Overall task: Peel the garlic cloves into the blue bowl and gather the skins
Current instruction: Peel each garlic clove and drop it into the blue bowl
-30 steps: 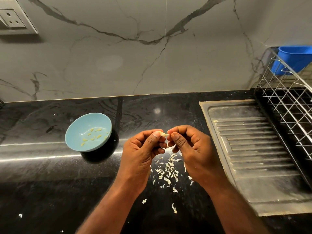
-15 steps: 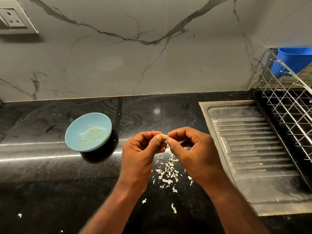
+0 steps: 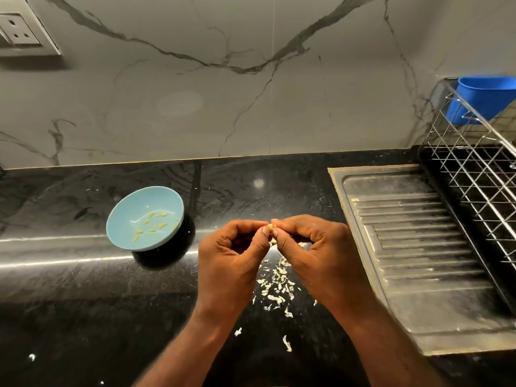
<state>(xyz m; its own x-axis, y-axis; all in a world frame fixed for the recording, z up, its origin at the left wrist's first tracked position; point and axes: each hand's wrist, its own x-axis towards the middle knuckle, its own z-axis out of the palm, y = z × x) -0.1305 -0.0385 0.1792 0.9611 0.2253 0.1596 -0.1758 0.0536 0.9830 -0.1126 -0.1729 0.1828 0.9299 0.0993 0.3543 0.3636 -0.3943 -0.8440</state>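
Little has shifted in half a sec: both hands have closed up on each other a touch, thumb tips now meeting, while bowl and scraps lie where they did. We see the left hand [image 3: 231, 258] and right hand [image 3: 318, 252] held over a black counter [image 3: 83, 303], knuckles up and fingers curled. Each pinches one end of a small pale garlic clove [image 3: 270, 226] btwn thumb and forefinger. The clove sits at the very tips of both hands and is mostly hidden by them, so we can't tell how much skin is left on it.

Beneath the hands and back toward the wrists, a scatter of whitish skins [image 3: 276, 286] lies on the counter, w/ a few stray bits nearer the forearms.

Well to the left of the left hand stands the blue bowl [image 3: 120, 233], apart from both hands. It holds a handful of yellowish peeled cloves [image 3: 153, 224] on its floor.

Just beside the right hand, on its right, we note a ribbed steel drainboard [image 3: 418, 261]. Past that is a wire rack [image 3: 474, 177] w/ a blue tub [image 3: 485, 99] at its far end. Beyond the fingertips rises a grey-veined marble wall [image 3: 195, 107], w/ a wall socket [image 3: 16, 34] far off to the upper left.
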